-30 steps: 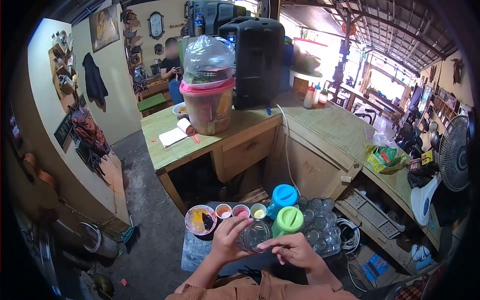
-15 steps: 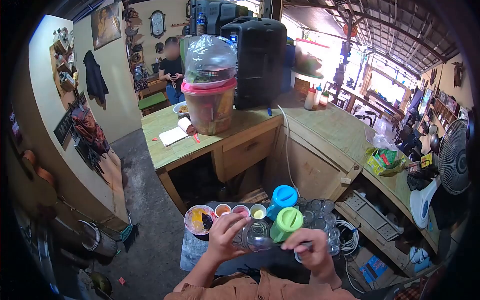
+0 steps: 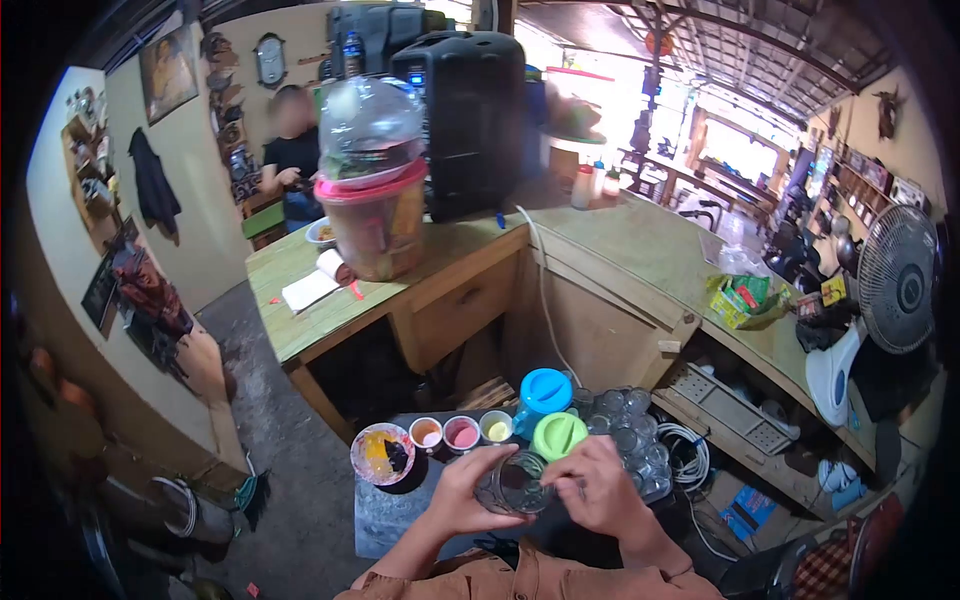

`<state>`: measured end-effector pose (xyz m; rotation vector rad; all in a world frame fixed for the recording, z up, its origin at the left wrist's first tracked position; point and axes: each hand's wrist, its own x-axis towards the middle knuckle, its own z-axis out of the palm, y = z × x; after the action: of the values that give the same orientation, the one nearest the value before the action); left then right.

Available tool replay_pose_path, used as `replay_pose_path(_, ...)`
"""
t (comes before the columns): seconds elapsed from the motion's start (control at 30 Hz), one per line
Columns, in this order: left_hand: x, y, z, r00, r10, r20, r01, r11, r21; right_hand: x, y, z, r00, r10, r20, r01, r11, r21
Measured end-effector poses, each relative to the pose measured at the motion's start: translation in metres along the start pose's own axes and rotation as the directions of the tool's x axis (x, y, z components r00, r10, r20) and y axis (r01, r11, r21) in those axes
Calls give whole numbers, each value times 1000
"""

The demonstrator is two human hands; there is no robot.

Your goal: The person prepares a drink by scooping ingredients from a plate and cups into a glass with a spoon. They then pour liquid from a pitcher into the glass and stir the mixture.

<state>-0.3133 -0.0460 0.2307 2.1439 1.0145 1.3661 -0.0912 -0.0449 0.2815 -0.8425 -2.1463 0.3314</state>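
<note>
In front of my chest, my left hand [image 3: 463,497] is wrapped round a clear drinking glass [image 3: 520,483], its mouth tilted up towards me. My right hand [image 3: 604,488] is closed at the right rim of the glass, fingertips pinched; whatever is between them is too small to make out. Just beyond stand a lime-green lidded pitcher [image 3: 560,436] and a blue lidded pitcher [image 3: 545,393]. To their left are cups with orange [image 3: 426,433], pink [image 3: 462,433] and pale yellow [image 3: 496,428] contents. A patterned plate [image 3: 366,474] holds something yellow and something dark.
Several clear glasses [image 3: 628,440] crowd the right side of the dark low table [image 3: 385,520]. Beyond is a green-topped counter [image 3: 600,235] with a pink-lidded bucket [image 3: 372,230] and a black speaker [image 3: 470,120]. A white fan [image 3: 897,285] stands right. Another person [image 3: 290,150] is at the back.
The glass has turned from lying sideways to mouth up in my left hand. My right hand has moved left and up to its rim. The whole view has shifted slightly.
</note>
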Motion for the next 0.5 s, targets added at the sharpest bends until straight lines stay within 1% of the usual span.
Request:
replay_pose_path(0.03, 3, 0, 7, 999, -21, 31, 24, 996, -90, -5, 0, -11, 995, 14, -104, -16, 1000, -13)
replay_pose_path(0.07, 6, -1, 15, 997, -40, 73, 53, 982, -182, -12, -2, -21, 992, 42, -120, -46, 998, -33)
replay_pose_path(0.1, 9, -4, 23, 990, -50, 135, 77, 976, -206, -21, -4, -30, 978, 111, -178, -117, 993, -20)
replay_pose_path(0.13, 13, -7, 33, 985, -27, 170, 67, 970, -235, -29, -4, -38, 954, 178, -241, -185, 983, -8)
replay_pose_path(0.17, 16, -9, 43, 976, -25, 218, 83, 961, -265, -34, -5, -40, 948, 175, -265, -189, 982, -28)
replay_pose_path(0.2, 21, -10, 53, 964, -18, 265, 98, 951, -294, -45, 0, -37, 958, 182, -219, -205, 975, -85)
replay_pose_path(0.27, 30, -10, 75, 940, 33, 341, 98, 927, -361, -54, -2, -30, 957, 271, -101, -282, 952, -118)
replay_pose_path(0.3, 34, -10, 85, 922, 55, 384, 116, 906, -408, -60, -2, -29, 944, 326, -43, -328, 941, -86)
replay_pose_path(0.33, 37, -9, 94, 902, 75, 424, 138, 883, -449, -67, -3, -34, 931, 359, -68, -364, 926, -99)
replay_pose_path(0.4, 37, -14, 113, 866, 106, 488, 168, 859, -484, -79, -5, -50, 887, 407, -220, -441, 887, -137)
replay_pose_path(0.43, 37, -16, 121, 861, 128, 492, 170, 840, -515, -86, -11, -59, 840, 442, -314, -501, 854, -139)
replay_pose_path(0.47, 39, -17, 128, 857, 147, 493, 172, 822, -544, -93, -12, -66, 812, 454, -368, -520, 848, -100)
replay_pose_path(0.5, 41, -15, 132, 836, 138, 531, 220, 802, -555, -97, -11, -69, 801, 460, -383, -528, 845, -89)
